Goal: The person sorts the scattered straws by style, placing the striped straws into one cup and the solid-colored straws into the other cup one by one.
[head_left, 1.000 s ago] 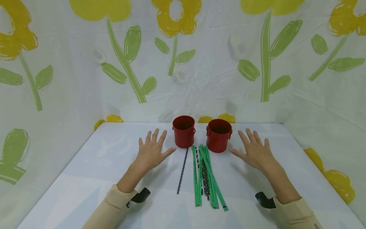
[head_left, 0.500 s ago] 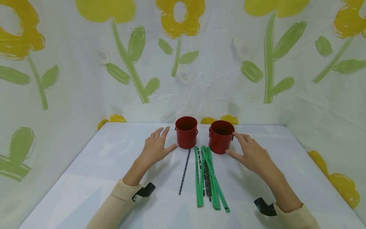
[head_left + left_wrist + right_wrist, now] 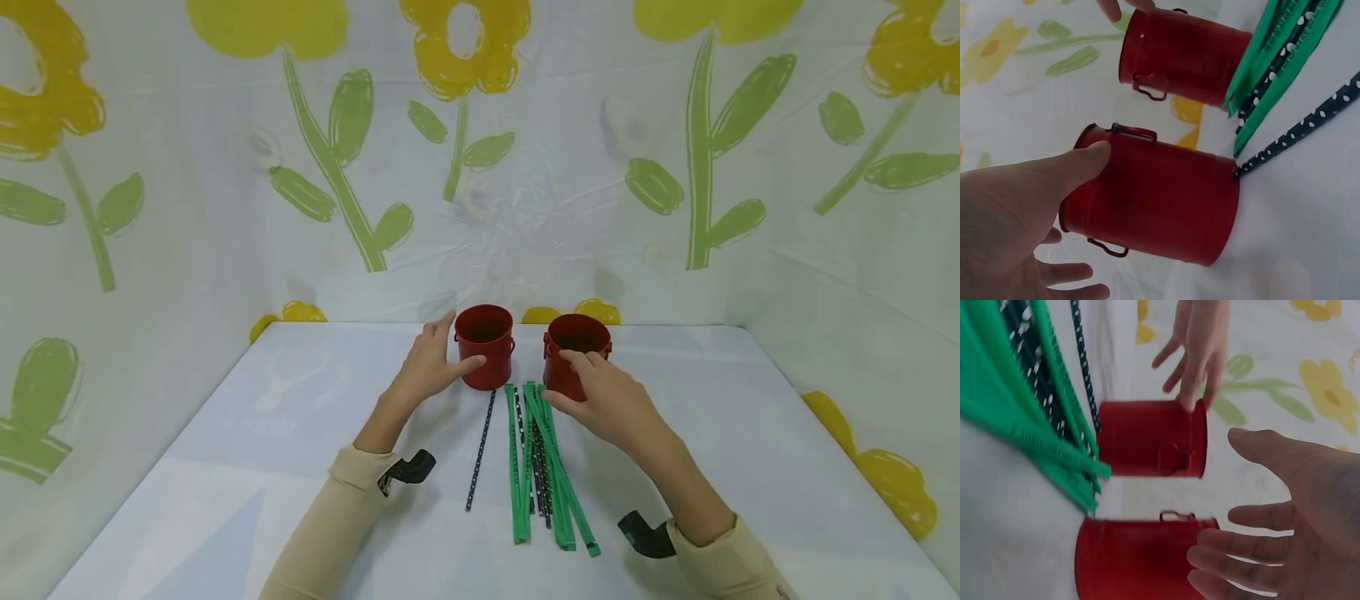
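Two small red buckets stand side by side at the table's back: a left bucket (image 3: 483, 350) and a right bucket (image 3: 566, 375). My left hand (image 3: 429, 371) is at the left bucket, its thumb across the near side and its fingers spread along the left; whether it touches is unclear. Before the right bucket hovers my right hand (image 3: 617, 407), fingers extended and holding nothing, partly hiding that bucket. Between the hands lies a bunch of paper straws, several in green wrappers (image 3: 570, 500) and several black with white dots. One dotted straw (image 3: 480, 450) lies apart on the left.
A white table (image 3: 225, 467) carries everything, its back edge just behind the buckets. Flower-printed sheeting (image 3: 540, 233) rises behind and at both sides. Black wrist cameras (image 3: 412, 467) jut from both sleeves over the tabletop.
My left hand has moved right and forward to the left bucket. My right hand has swung left, from beside the right bucket to in front of it. Buckets and straws stay put.
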`<state>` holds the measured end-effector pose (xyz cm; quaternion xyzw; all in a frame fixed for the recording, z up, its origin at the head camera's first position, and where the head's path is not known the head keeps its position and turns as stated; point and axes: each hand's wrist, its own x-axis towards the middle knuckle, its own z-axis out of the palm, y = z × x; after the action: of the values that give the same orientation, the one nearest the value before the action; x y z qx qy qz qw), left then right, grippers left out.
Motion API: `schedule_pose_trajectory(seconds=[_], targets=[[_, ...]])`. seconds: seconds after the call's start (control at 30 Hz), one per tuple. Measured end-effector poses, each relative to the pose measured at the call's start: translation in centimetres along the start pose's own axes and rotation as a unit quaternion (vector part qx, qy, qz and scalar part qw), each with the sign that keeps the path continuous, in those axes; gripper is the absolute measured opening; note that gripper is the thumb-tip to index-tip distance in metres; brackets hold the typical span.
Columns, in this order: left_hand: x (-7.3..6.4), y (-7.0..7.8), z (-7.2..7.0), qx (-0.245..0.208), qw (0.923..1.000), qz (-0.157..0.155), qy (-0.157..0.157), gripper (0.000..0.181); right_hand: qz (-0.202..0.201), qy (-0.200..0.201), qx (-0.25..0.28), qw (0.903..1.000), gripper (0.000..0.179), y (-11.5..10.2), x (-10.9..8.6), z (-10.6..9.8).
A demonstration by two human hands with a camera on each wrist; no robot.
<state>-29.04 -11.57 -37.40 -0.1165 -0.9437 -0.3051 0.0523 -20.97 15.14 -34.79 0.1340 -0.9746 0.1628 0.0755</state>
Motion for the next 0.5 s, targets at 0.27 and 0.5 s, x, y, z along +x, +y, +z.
schedule_pose_trajectory(seconds=[0.27,0.5], targets=[[1.8,-0.5,0.6,-0.073,0.9970,0.020,-0.016,0.098,0.021,-0.079,0.033,0.9961,0.065,-3.3,2.2,2.6],[2.8,-0.6,0.2,-0.129,0.9897,0.047,-0.039,0.098,0.049,-0.140,0.071,0.9864,0.059,-5.7,2.9,4.5]])
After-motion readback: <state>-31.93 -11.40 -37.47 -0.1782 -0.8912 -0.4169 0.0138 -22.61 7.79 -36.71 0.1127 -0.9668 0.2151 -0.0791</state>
